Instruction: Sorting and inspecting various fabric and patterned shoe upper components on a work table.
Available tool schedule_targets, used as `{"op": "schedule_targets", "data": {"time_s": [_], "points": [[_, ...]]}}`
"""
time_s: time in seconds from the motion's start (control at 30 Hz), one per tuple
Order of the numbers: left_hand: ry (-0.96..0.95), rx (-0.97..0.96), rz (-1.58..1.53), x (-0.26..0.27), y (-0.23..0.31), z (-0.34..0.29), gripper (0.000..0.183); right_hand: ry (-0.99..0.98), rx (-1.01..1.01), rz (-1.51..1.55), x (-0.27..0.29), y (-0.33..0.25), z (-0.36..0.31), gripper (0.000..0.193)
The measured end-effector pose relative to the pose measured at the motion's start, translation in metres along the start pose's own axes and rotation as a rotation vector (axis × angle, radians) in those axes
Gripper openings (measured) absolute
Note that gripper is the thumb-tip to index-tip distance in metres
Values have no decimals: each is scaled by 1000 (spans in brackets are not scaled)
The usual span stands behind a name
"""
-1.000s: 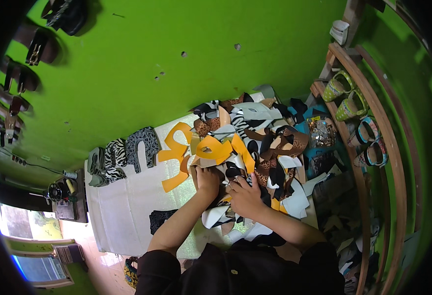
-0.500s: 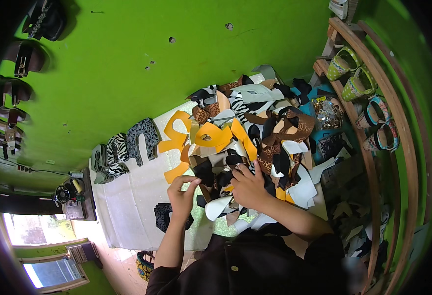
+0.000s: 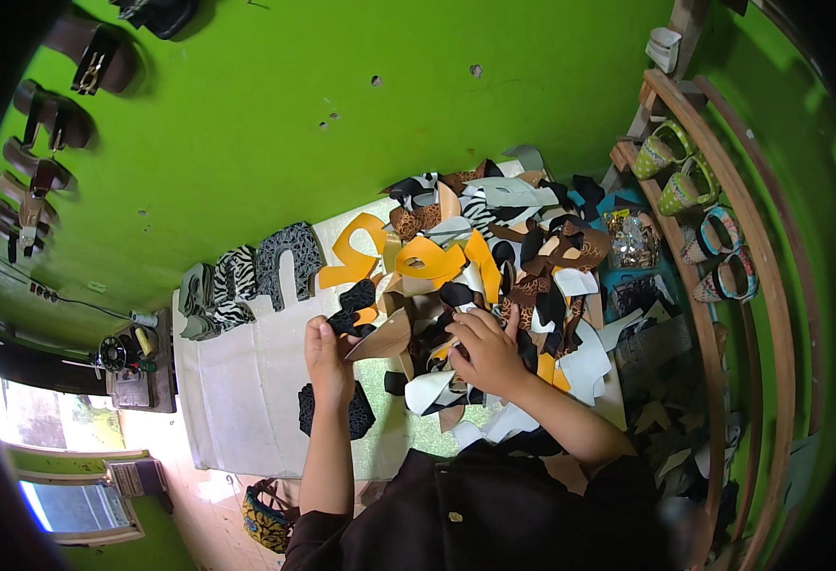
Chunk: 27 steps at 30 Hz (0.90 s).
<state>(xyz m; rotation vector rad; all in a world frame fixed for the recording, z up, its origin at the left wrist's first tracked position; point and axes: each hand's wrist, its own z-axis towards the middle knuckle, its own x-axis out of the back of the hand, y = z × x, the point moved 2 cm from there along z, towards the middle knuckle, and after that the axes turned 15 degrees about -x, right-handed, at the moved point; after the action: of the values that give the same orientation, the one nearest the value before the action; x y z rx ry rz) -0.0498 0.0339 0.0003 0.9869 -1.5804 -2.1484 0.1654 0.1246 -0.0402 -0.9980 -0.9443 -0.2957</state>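
Observation:
My left hand (image 3: pixel 327 354) is closed on a black patterned cut piece (image 3: pixel 354 303), held up at the left side of a pile of scraps. A tan cut piece (image 3: pixel 385 337) hangs right beside it; whether my fingers hold it too, I cannot tell. My right hand (image 3: pixel 486 354) lies over the pile with its fingers apart, touching the black and white scraps (image 3: pixel 425 390). Yellow curved pieces (image 3: pixel 353 255) lie beyond my hands. In the pile are leopard-print, zebra-print, black, white and tan pieces. A stack of black patterned pieces (image 3: pixel 351 411) lies beside my left forearm.
Sorted stacks of U-shaped patterned pieces (image 3: pixel 287 262) line the table's (image 3: pixel 246 390) far left edge. A sewing machine (image 3: pixel 132 357) stands at the left. Wooden racks (image 3: pixel 698 228) with sandals rise at the right. A clear bag of shiny bits (image 3: pixel 632 238) is near them.
My left hand has moved slightly left, lifting the black patterned piece from the pile; the tan piece now shows beside it. My right hand's fingers have spread. The whole view has shifted a little.

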Motion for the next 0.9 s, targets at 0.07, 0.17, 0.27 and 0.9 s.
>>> {"op": "schedule_targets", "data": {"time_s": [0.07, 0.17, 0.27, 0.9], "points": [[-47, 45, -108, -3, -10, -2, 21, -34, -86, 324, 24, -23, 4, 45], [-91, 80, -176, -33, -9, -11, 22, -182, -187, 671, 28, -42, 4, 50], [-107, 31, -166, -37, -10, -17, 22, -230, -178, 774, 34, -52, 4, 29], [-430, 71, -52, 68, 90, -66, 41, -517, -6, 793, 30, -175, -9, 77]]}}
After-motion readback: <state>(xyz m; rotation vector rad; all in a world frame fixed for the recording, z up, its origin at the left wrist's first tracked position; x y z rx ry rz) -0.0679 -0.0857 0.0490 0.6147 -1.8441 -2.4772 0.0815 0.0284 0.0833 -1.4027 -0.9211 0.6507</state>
